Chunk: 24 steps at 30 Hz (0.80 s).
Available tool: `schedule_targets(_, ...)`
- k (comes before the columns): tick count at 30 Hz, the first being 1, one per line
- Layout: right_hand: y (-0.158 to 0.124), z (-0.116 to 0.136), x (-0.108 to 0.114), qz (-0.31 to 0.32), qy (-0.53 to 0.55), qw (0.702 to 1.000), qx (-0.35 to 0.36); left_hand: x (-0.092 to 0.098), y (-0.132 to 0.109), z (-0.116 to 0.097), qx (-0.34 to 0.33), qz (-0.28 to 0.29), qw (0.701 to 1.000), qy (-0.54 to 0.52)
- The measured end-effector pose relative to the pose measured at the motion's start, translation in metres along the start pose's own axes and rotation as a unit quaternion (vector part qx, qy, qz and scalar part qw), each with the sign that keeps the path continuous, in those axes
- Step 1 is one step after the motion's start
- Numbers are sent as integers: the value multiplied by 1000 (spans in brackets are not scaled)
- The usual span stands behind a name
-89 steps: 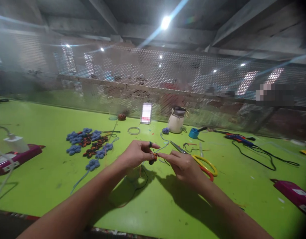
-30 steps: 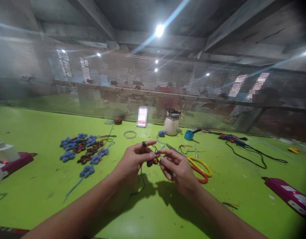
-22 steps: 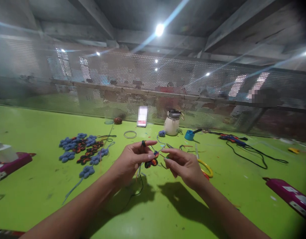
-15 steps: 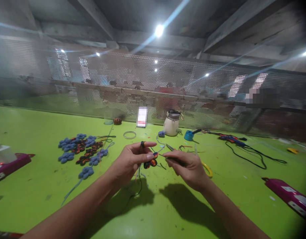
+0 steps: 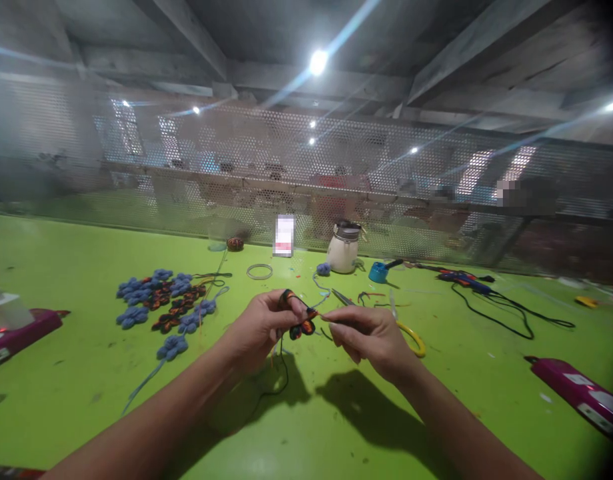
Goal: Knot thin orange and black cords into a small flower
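Observation:
My left hand (image 5: 266,325) is closed, pinching a small black-and-orange crocheted flower (image 5: 304,328) between thumb and fingers. Dark yarn (image 5: 288,297) loops over its index finger, and a tail hangs below to the table. My right hand (image 5: 371,337) is closed on a thin crochet hook (image 5: 322,316), mostly hidden by the fingers, its tip at the flower's upper edge. Beyond the right hand lie scissors with yellow handles (image 5: 415,339), partly covered by that hand. To the left sits a group of blue crocheted flowers (image 5: 132,317) and black-and-orange ones (image 5: 167,322).
On the green table (image 5: 366,433), a white jar (image 5: 343,253), a phone (image 5: 284,235), a ring (image 5: 259,271) and a blue container (image 5: 378,272) stand or lie toward the back. A corded glue gun (image 5: 466,280) lies right, and a purple power strip (image 5: 579,393) nearer.
My left index finger has bent down from its stretched position, bringing the looped yarn closer to the flower. My right hand's fingers have shifted slightly toward the flower and the hook's tip.

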State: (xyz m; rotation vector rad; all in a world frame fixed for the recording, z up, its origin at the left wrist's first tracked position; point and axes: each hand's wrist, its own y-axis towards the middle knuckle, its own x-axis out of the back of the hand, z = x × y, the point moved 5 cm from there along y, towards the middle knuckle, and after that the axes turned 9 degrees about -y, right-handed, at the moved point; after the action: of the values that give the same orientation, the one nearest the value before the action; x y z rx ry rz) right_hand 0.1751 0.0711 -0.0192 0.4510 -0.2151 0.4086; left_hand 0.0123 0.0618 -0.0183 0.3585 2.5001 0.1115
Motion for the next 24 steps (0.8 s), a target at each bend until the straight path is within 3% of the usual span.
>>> schedule_targets(5,2,-12,-10,5,116,990,-75,-1,1,2,12,5,999,38)
schedule_targets(10,3,-8,-12,7,101,991,-90,-2,1,-2,-18,17,996,88)
schedule_targets(16,1,-5,-14,51,60,989,-122,-5,3,4,-30,35,979,199)
schedule_targets(18,1,-8,-15,62,45,987,-141,-5,2,7,-55,43,950,303)
schedule_targets(22,3,-18,-17,35,54,983,-173,-12,-7,10,-184,45,826,530)
schedule_targets(24,3,-21,-19,9,91,981,-173,-17,-11,10,-243,45,789,563)
